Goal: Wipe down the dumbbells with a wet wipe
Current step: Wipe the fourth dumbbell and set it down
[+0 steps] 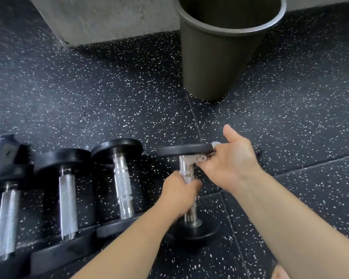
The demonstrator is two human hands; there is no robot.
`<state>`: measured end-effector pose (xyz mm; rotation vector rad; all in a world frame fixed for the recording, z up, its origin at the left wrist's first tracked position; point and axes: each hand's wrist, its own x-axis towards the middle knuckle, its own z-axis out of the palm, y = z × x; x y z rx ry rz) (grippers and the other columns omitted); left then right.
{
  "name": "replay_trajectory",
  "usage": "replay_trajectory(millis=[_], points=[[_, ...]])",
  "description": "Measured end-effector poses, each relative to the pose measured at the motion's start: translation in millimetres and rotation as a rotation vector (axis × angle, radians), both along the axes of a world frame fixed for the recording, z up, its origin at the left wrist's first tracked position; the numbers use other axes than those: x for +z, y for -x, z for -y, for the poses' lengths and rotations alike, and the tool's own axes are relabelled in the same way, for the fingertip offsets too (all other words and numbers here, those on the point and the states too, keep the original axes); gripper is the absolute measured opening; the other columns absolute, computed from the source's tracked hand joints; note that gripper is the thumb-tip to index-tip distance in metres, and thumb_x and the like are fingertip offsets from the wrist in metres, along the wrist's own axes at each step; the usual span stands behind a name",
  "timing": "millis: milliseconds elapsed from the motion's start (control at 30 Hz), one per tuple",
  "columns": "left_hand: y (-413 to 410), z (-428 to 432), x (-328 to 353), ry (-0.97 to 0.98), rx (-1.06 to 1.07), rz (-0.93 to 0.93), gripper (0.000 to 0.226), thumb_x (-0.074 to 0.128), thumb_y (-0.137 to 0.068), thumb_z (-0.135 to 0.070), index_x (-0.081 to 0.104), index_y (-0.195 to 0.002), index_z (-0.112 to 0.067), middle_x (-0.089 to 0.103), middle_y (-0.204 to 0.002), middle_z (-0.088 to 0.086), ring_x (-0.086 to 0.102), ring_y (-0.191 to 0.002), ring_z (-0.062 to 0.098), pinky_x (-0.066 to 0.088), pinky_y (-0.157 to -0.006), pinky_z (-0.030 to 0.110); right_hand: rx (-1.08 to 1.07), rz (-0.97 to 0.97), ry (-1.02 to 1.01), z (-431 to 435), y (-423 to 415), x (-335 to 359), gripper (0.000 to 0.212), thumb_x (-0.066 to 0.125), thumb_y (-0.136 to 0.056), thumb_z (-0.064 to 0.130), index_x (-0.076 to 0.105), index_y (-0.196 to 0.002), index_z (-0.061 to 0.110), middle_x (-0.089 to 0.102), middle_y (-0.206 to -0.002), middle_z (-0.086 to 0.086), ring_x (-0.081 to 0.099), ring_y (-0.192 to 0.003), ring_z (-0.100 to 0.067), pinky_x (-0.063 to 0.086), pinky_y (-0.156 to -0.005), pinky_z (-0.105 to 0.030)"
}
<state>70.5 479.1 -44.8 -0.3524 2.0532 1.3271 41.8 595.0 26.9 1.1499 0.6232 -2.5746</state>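
Your left hand (pixel 179 187) is wrapped round the handle of the dumbbell (pixel 186 171), which lies on the floor (pixel 290 117) at 6 o'clock from the bin (pixel 216 57). Your right hand (pixel 233 160) pinches the wipe (pixel 200 158) against the far plate, thumb out. Turn the bar with the left so the wipe covers the whole rim, and note the other dumbbells (pixel 123 178) just beside at 9 o'clock; they likely crowd that side.
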Motion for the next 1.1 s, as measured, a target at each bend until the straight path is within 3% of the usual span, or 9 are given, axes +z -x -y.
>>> replay_trajectory(millis=[100,200,333,433,600,700,800,1000,1100], points=[[-1.0,2.2,1.8,-0.053,0.026,0.02,0.021,0.065,-0.073,-0.026,0.055,-0.081,-0.01,0.062,-0.079,0.014,0.056,-0.066,0.022,0.053,-0.067,0.04,0.013,-0.064,0.007,-3.6,-10.8,7.3,0.07,0.036,-0.101,0.045,0.019,-0.146,-0.006,0.048,-0.133,-0.03,0.059,-0.109,-0.038,0.042,-0.106,-0.042],[0.0,3.7,1.8,-0.051,0.01,0.046,0.017,0.065,-0.074,-0.023,0.054,-0.08,-0.011,0.061,-0.076,0.012,0.054,-0.065,0.022,0.048,-0.063,0.034,0.05,-0.034,-0.036,-2.4,-3.6,-0.2,0.054,0.036,-0.1,0.048,0.037,-0.133,0.005,0.049,-0.131,-0.02,0.052,-0.104,-0.028,0.048,-0.08,-0.034],[-2.2,4.3,0.8,-0.083,-0.016,0.061,0.01,0.061,-0.072,-0.016,0.053,-0.072,-0.011,0.057,-0.067,0.013,0.052,-0.062,0.023,0.044,-0.064,0.035,0.086,0.113,-0.116,1.2,4.0,-20.2,0.058,0.035,-0.098,0.055,0.047,-0.119,0.003,0.053,-0.089,-0.013,0.051,-0.075,-0.023,0.05,-0.059,-0.032],[0.1,2.1,6.0,-0.125,0.003,0.067,0.009,0.061,-0.077,-0.009,0.055,-0.07,-0.01,0.053,-0.067,0.014,0.05,-0.064,0.021,0.045,-0.06,0.03,0.093,0.05,-0.106,-8.8,2.0,-23.3,0.078,0.034,-0.099,0.055,0.041,-0.133,-0.015,0.056,-0.123,-0.022,0.059,-0.097,-0.031,0.052,-0.083,-0.038],[25.7,-8.5,25.3,-0.177,0.015,-0.008,0.01,0.059,-0.08,-0.004,0.059,-0.074,-0.012,0.059,-0.065,0.007,0.056,-0.062,0.018,0.047,-0.059,0.027,-0.036,-0.09,-0.028,-21.0,10.0,0.9,0.082,0.036,-0.096,0.055,0.009,-0.152,0.001,0.015,-0.157,-0.011,0.028,-0.143,-0.031,0.031,-0.116,-0.042],[23.6,-14.4,25.1,-0.116,0.06,-0.115,0.02,0.063,-0.079,-0.01,0.054,-0.094,-0.02,0.065,-0.079,0.001,0.061,-0.068,0.015,0.05,-0.064,0.029,-0.024,-0.122,-0.081,-17.4,8.2,7.1,0.053,0.037,-0.097,0.053,0.043,-0.125,0.008,0.064,-0.104,0.004,0.061,-0.099,-0.017,0.039,-0.107,-0.034],[8.0,-22.1,23.0,0.024,0.147,-0.305,0.033,0.065,-0.084,-0.02,0.046,-0.111,-0.018,0.064,-0.091,0.001,0.062,-0.077,0.02,0.045,-0.064,0.026,0.002,-0.153,-0.148,-7.1,3.5,17.9,0.041,0.033,-0.101,0.048,0.044,-0.088,0.011,0.055,-0.054,-0.002,0.062,-0.057,-0.018,0.048,-0.082,-0.033],[9.2,-27.8,16.4,-0.047,0.278,-0.274,0.026,0.058,-0.089,-0.011,0.041,-0.107,-0.019,0.053,-0.067,-0.004,0.054,-0.063,0.021,0.039,-0.056,0.023,-0.01,-0.162,-0.14,2.5,4.8,21.3,0.048,0.036,-0.1,0.047,0.052,-0.092,0.002,0.068,-0.076,-0.01,0.063,-0.094,-0.029,0.049,-0.091,-0.041],[21.0,-21.0,16.8,-0.064,0.194,-0.23,0.035,0.058,-0.084,-0.004,0.043,-0.11,-0.023,0.061,-0.078,0.001,0.054,-0.059,0.013,0.041,-0.053,0.022,0.055,-0.081,-0.122,-5.8,20.6,10.3,0.068,0.036,-0.098,0.053,0.046,-0.129,-0.006,0.06,-0.126,-0.016,0.056,-0.118,-0.034,0.046,-0.1,-0.043]])
